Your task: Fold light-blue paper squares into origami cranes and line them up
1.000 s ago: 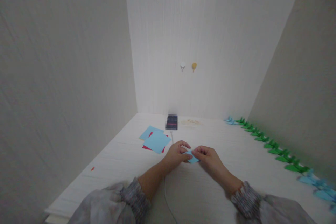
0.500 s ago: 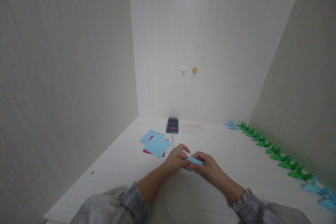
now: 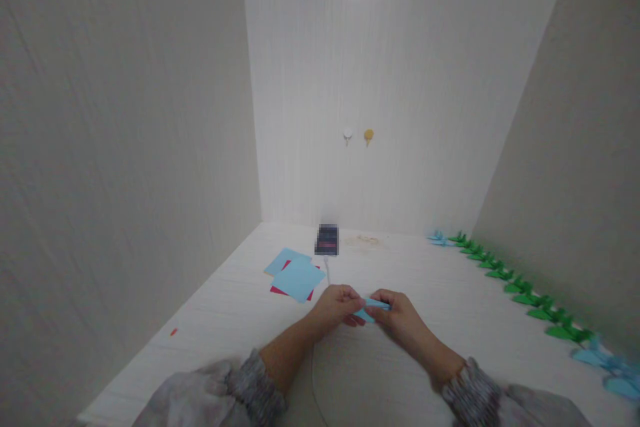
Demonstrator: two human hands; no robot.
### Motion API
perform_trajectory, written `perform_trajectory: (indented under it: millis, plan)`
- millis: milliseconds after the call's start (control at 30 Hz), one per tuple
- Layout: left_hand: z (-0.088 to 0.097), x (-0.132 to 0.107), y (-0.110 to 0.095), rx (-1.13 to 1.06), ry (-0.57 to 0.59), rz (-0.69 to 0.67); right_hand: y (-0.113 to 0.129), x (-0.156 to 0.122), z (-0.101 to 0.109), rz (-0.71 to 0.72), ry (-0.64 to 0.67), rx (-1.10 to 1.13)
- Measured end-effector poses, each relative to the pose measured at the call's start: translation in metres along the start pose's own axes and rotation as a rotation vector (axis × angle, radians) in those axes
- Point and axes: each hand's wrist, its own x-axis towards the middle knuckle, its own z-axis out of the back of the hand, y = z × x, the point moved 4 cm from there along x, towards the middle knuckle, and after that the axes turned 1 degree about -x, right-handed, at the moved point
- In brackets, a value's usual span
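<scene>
Between my two hands is a small piece of folded light-blue paper [image 3: 373, 307], held over the middle of the white table. My left hand [image 3: 336, 307] pinches its left end, thumb on top and fingers beneath. On the other end, my right hand [image 3: 397, 310] grips the paper between thumb and curled fingers. Parts of the folds are hidden by the fingers. To the left of my hands lies a loose pile of square paper sheets [image 3: 299, 279], light blue on top with red corners showing below.
A phone-like device [image 3: 327, 240] with a white cable [image 3: 314, 373] stands near the back wall. Folded green paper figures [image 3: 520, 289] and blue paper figures [image 3: 595, 353] line the right side. A small orange scrap [image 3: 173, 332] lies at left. Two hooks [image 3: 369, 135] hang on the wall.
My left hand's fingers, raised and apart before, have come down and closed on the paper's left end. My right hand keeps its hold. The view has shifted slightly.
</scene>
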Motion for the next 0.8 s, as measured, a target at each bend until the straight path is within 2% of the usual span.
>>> perform_trajectory:
  millis: [300, 400, 500, 633, 733, 800]
  plan:
    - [0.001, 0.0, -0.001, 0.01, -0.021, -0.026, -0.002, -0.001, -0.003, 0.011, 0.031, 0.063]
    - [0.0, -0.002, -0.006, -0.02, -0.027, -0.046, 0.001, -0.001, 0.001, 0.038, -0.018, 0.044]
    - [-0.001, -0.004, -0.014, -0.072, -0.053, -0.074, 0.005, -0.001, 0.009, 0.087, -0.119, 0.019]
    - [-0.001, -0.007, -0.017, -0.263, -0.063, -0.013, 0.019, -0.004, 0.017, 0.275, -0.203, -0.072]
    - [-0.006, -0.01, -0.015, -0.382, 0.037, 0.083, 0.032, -0.01, 0.012, 0.47, -0.113, -0.13]
    - [-0.01, -0.013, -0.014, -0.386, 0.13, 0.13, 0.038, -0.015, 0.008, 0.569, -0.047, -0.162]
